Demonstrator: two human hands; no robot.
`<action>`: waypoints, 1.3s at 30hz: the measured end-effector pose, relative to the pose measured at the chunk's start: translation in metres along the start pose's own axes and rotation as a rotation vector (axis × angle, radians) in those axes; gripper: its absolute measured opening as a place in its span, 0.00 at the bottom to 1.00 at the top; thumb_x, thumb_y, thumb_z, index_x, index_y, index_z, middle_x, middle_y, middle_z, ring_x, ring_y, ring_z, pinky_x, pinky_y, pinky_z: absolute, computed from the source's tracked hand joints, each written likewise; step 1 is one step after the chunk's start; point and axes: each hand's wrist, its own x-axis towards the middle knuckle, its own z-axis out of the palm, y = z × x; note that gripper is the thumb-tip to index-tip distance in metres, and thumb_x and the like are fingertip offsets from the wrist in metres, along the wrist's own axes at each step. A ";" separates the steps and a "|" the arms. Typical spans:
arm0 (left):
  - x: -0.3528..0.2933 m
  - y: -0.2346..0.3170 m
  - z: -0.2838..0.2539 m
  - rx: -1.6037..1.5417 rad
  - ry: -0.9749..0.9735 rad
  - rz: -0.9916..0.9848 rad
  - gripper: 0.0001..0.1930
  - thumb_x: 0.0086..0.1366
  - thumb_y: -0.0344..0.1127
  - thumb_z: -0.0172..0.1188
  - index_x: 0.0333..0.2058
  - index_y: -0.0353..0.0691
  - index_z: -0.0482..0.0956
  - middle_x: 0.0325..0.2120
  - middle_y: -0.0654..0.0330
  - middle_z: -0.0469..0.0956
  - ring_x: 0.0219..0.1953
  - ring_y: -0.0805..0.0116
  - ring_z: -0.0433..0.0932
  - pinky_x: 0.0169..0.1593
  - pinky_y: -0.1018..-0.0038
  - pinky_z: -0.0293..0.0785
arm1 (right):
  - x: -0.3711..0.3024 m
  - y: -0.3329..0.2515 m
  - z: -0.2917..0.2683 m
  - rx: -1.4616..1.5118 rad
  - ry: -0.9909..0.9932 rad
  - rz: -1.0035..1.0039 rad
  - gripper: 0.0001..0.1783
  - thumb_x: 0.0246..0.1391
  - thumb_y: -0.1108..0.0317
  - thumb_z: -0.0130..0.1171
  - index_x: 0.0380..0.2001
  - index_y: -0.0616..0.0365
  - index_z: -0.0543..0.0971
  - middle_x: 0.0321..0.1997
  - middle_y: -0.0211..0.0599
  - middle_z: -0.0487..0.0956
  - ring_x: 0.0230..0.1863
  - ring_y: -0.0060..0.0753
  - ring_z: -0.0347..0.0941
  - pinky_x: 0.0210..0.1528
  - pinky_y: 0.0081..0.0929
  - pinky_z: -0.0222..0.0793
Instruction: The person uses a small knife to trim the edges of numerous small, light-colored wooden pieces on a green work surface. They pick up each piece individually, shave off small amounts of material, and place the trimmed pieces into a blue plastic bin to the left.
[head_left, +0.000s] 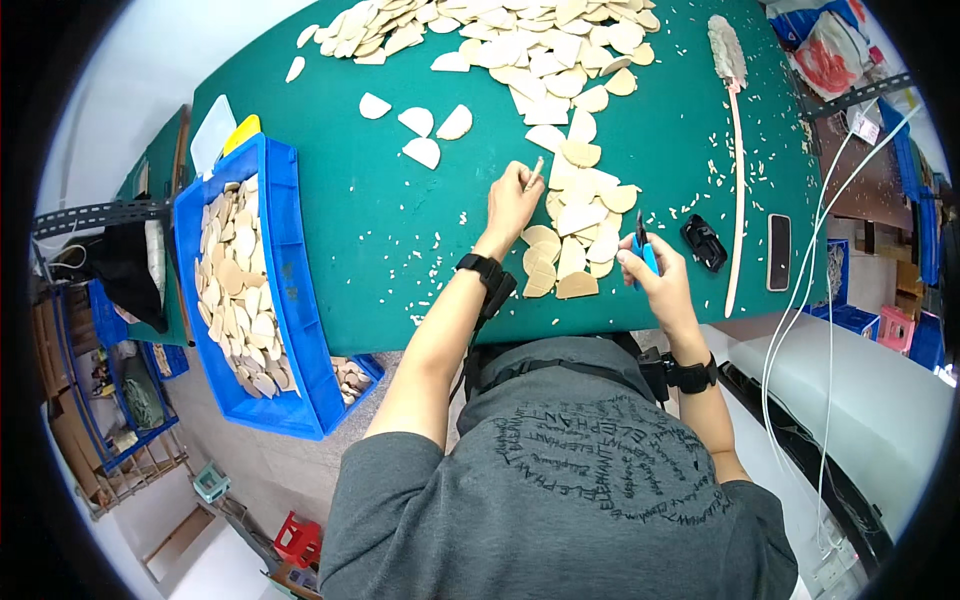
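My left hand [511,207] is closed on a thin beige half-round piece [536,174], seen nearly edge-on above the green tabletop. In my right hand [664,287] is a pair of blue-handled nippers [649,258], with the dark jaws pointing away from me. Whether the jaws are apart cannot be made out. Between and beyond my hands lies a loose heap of flat beige half-round pieces [582,218], some overlapping. The nippers are to the right of this heap and apart from the held piece.
A larger pile of pieces [520,45] covers the far edge. At left, a blue crate [318,310] holds many more. Small scraps dot the green table [340,240]. To the right are a black object [704,243], a long-handled duster [738,190], a phone [779,252] and hanging white cables [822,215].
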 end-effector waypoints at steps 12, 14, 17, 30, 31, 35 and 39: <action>-0.129 0.081 -0.089 -0.647 -0.023 0.115 0.20 0.59 0.35 0.64 0.50 0.39 0.74 0.34 0.64 0.76 0.25 0.83 0.70 0.24 0.85 0.67 | 0.010 -0.032 0.044 -0.196 -0.237 -0.119 0.24 0.53 0.52 0.60 0.42 0.63 0.78 0.30 0.33 0.78 0.31 0.19 0.70 0.35 0.21 0.66; -0.139 0.081 -0.094 -0.647 0.013 0.124 0.17 0.59 0.33 0.63 0.48 0.39 0.77 0.34 0.63 0.78 0.26 0.82 0.72 0.24 0.85 0.67 | 0.007 -0.037 0.049 -0.238 -0.237 -0.187 0.24 0.53 0.52 0.61 0.42 0.63 0.79 0.29 0.33 0.78 0.31 0.20 0.70 0.35 0.21 0.66; -0.150 0.083 -0.097 -0.631 0.075 0.159 0.16 0.59 0.34 0.64 0.46 0.39 0.78 0.33 0.63 0.79 0.25 0.82 0.72 0.24 0.85 0.67 | 0.002 -0.037 0.055 -0.269 -0.241 -0.284 0.24 0.52 0.51 0.62 0.41 0.63 0.79 0.30 0.34 0.79 0.31 0.21 0.71 0.35 0.21 0.67; -0.168 0.086 -0.102 -0.344 0.190 0.317 0.15 0.58 0.36 0.64 0.44 0.41 0.80 0.34 0.60 0.78 0.31 0.74 0.75 0.32 0.79 0.71 | -0.010 -0.041 0.061 -0.257 -0.244 -0.293 0.22 0.52 0.54 0.62 0.39 0.63 0.80 0.26 0.33 0.78 0.28 0.19 0.71 0.32 0.20 0.66; -0.169 0.087 -0.102 -0.334 0.193 0.304 0.14 0.57 0.35 0.64 0.43 0.41 0.80 0.33 0.58 0.79 0.35 0.70 0.77 0.37 0.76 0.73 | -0.010 -0.040 0.061 -0.248 -0.247 -0.307 0.21 0.52 0.54 0.62 0.39 0.63 0.80 0.26 0.32 0.78 0.28 0.19 0.70 0.31 0.20 0.66; -0.168 0.081 -0.099 -0.320 0.199 0.371 0.14 0.59 0.36 0.63 0.45 0.42 0.80 0.34 0.64 0.77 0.25 0.82 0.72 0.22 0.86 0.66 | -0.009 -0.038 0.061 -0.226 -0.265 -0.317 0.21 0.53 0.56 0.62 0.40 0.64 0.80 0.24 0.29 0.77 0.26 0.16 0.68 0.29 0.18 0.64; -0.167 0.076 -0.098 -0.339 0.203 0.365 0.14 0.59 0.35 0.63 0.44 0.41 0.80 0.35 0.64 0.77 0.25 0.82 0.72 0.23 0.86 0.66 | -0.013 -0.047 0.061 -0.296 -0.288 -0.260 0.20 0.53 0.57 0.62 0.40 0.65 0.80 0.23 0.26 0.75 0.25 0.13 0.64 0.25 0.17 0.59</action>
